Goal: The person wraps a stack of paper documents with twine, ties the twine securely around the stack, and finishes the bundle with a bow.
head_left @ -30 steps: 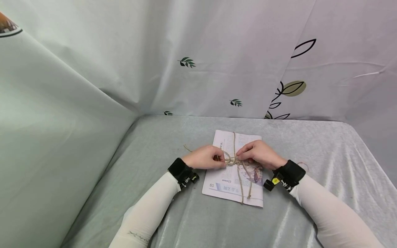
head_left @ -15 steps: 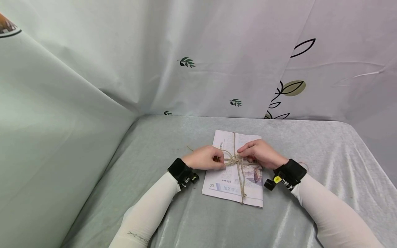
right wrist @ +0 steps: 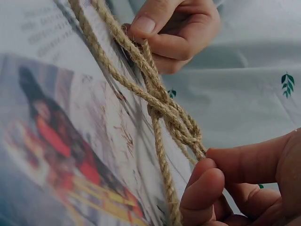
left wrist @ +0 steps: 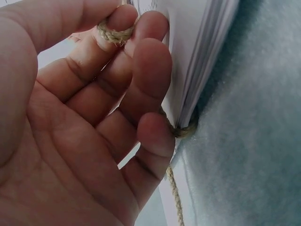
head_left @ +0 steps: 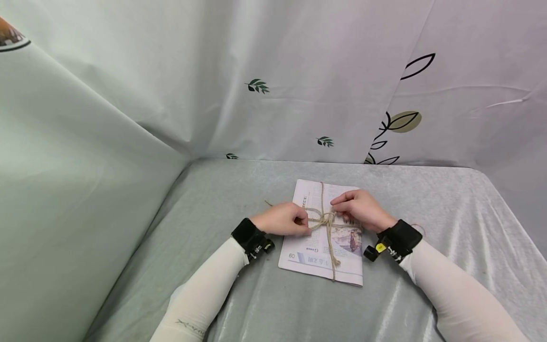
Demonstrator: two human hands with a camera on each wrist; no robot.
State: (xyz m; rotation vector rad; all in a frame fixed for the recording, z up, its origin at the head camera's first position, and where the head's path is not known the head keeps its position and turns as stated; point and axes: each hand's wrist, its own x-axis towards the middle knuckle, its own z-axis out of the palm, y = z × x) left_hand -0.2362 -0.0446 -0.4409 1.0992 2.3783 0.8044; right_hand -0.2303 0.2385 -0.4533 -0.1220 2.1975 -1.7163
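A folded stack of newspapers (head_left: 299, 249) lies on the table, bound crosswise with twine (head_left: 328, 232) knotted near its middle. Left of the knot, my left hand (head_left: 282, 219) pinches a loop of the twine between thumb and forefinger; in the left wrist view the twine (left wrist: 114, 35) bends round a fingertip. My right hand (head_left: 360, 209), up and right of the knot, pinches twine between thumb and forefinger. Close up in the right wrist view, several strands cross at the knot (right wrist: 164, 108) between both hands. One twine tail hangs toward the stack's near edge.
A grey cloth covers the table (head_left: 239, 185). Pale curtains (head_left: 299, 57) with printed leaves stand behind it and along the left. A thin pinkish loop (head_left: 419, 229) lies beside the right wrist strap.
My right hand has shifted slightly up and right, drawing twine from the knot. The hanging tail has moved up and left, and the loose end beyond my left hand has moved right.
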